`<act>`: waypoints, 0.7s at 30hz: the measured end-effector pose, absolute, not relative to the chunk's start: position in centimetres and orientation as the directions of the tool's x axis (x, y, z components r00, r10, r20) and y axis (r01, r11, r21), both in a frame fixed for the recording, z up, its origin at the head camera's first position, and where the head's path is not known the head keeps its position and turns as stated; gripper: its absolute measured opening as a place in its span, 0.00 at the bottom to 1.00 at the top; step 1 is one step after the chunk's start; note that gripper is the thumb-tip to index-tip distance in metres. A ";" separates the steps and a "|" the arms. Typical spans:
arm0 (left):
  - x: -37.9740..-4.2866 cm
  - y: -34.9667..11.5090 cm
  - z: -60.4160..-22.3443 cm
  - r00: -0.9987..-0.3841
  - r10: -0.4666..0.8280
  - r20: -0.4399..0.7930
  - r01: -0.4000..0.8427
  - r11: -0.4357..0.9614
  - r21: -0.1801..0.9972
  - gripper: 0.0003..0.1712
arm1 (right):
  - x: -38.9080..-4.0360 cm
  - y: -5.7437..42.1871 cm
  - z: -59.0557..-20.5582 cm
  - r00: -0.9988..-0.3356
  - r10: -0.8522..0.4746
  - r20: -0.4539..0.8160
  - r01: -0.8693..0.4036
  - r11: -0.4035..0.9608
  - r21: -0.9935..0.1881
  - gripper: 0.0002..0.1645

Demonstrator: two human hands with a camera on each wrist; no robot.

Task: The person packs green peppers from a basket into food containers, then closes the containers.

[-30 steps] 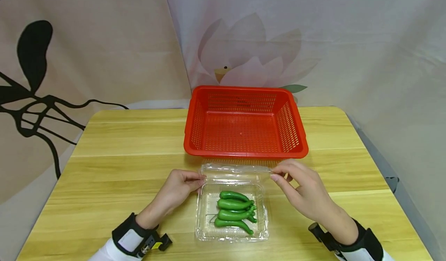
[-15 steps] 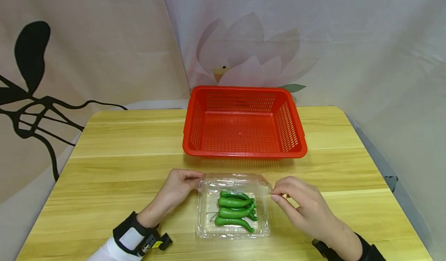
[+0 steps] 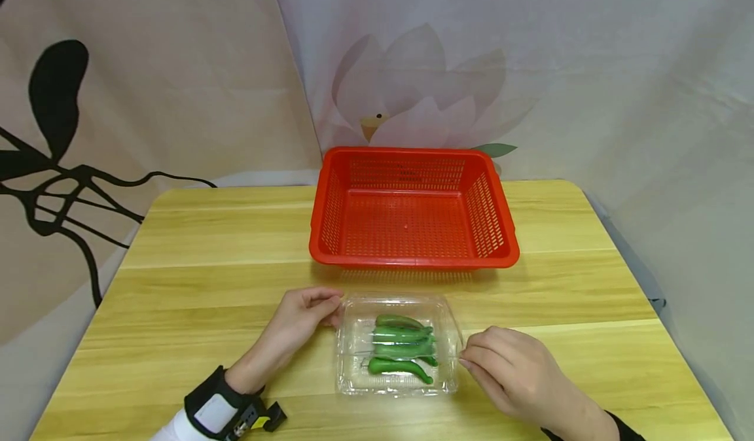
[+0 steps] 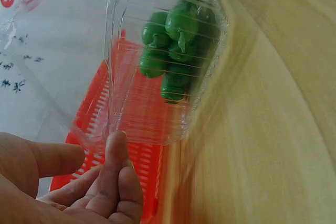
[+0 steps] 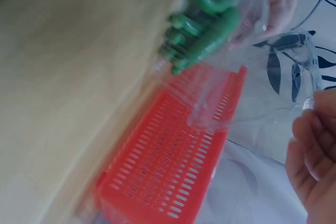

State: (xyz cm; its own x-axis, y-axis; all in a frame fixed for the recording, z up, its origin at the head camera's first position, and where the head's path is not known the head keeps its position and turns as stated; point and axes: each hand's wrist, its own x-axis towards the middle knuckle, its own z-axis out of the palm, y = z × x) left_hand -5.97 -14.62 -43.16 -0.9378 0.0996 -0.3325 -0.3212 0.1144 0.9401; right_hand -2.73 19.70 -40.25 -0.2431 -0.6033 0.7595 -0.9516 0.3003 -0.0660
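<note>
A clear plastic clamshell box (image 3: 352, 381) stands at the table's front middle, with several green chili peppers (image 3: 399, 366) lying side by side in it. Its hinged clear lid (image 5: 273, 111) is tilted partway down over the peppers. My right hand (image 3: 514, 377) pinches the lid's right front edge between thumb and fingers. At the box's left back corner is my left hand (image 3: 305, 320). In the left wrist view its index fingertip (image 4: 116, 142) meets the hinge side, while the thumb stands apart from it.
Behind the box sits a red perforated plastic basket (image 3: 406, 225) with nothing in it. Both stand on a wooden table (image 3: 224, 258). A printed cloth backdrop (image 3: 589, 88) hangs behind the table's far edge.
The lid has swung from leaning back to tilting over the peppers. My right hand has come toward me with the lid's edge. My left hand has stayed at the corner, its grip looser.
</note>
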 end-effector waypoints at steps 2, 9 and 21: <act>-5.8 -14.7 -43.3 -0.936 0.111 -0.334 -0.323 0.108 0.940 0.15 | -2.5 19.8 -40.5 -0.221 -0.626 0.748 -0.955 0.295 -0.035 0.17; -5.0 -15.2 -43.2 -0.921 0.155 -0.358 -0.342 0.125 0.931 0.24 | -2.0 19.7 -41.4 -0.194 -0.676 0.711 -0.963 0.270 -0.006 0.16; -2.2 -15.8 -42.9 -0.837 0.298 -0.458 -0.428 0.163 0.889 0.26 | -1.1 20.1 -43.8 -0.282 -0.741 0.610 -0.940 0.339 -0.023 0.17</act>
